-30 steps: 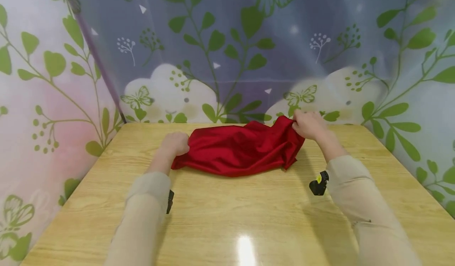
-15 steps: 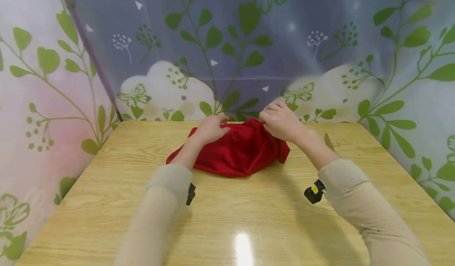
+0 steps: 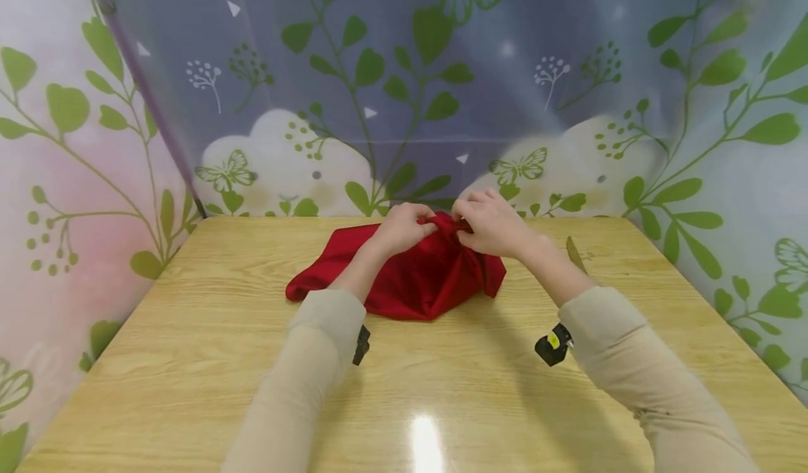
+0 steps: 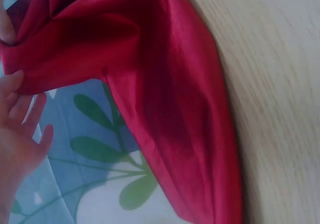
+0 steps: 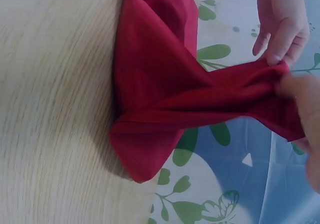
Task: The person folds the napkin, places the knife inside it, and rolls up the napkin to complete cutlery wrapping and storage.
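A shiny red cloth lies bunched at the back of the wooden table, its upper middle lifted into a gathered peak. My left hand pinches this peak from the left between thumb and fingertips. Close beside it, my right hand pinches the gathered fabric from the right. In the right wrist view the cloth rises in a twisted band to both hands, the left hand near the right hand. The left wrist view shows several fingers of my left hand spread beneath the cloth edge. Whatever lies under the fabric is hidden.
The wooden table reaches back to a patterned curtain with leaves and butterflies. Black wrist devices hang below both sleeves. A narrow brown pointed piece shows behind the right forearm.
My hands have come from the cloth's two ends to its middle, the left moving right and the right moving left. The fabric has drawn up into a peak between them.
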Demonstrator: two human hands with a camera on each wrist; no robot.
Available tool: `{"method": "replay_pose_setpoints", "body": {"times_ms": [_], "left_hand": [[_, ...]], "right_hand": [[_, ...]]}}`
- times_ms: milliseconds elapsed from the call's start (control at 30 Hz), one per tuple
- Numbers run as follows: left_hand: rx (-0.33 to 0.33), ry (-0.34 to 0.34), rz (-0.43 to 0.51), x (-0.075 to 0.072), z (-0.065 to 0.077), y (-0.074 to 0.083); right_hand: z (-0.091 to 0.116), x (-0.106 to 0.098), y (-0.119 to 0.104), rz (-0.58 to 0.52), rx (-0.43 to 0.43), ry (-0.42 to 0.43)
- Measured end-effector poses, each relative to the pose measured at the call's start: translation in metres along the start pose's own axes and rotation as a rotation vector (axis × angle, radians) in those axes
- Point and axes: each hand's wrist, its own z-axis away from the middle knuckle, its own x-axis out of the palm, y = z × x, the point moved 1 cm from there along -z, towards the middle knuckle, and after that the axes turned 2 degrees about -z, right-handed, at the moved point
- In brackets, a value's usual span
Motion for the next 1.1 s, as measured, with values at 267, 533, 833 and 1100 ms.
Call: {"method": "replay_pose_setpoints", "body": {"times_ms": [267,533,833,1100], "left_hand": [[0.049,0.049,-0.093,-0.002,-0.002,0.009],[0.066,0.069,-0.085,0.002,0.001,0.001],[0.061,0.09,-0.4,-0.018,0.023,-0.047],[-0.063,0.047,-0.529,-0.06,0.052,-0.092]], "right_hand": [[-0.01,-0.003,-0.006,-0.005,0.179,-0.084],[-0.01,-0.035,-0.006,0.0,0.178,0.023],[0.0,-0.073,0.022,-0.035,0.301,0.08],[0.017,-0.08,0.039,-0.014,0.355,-0.008]]}}
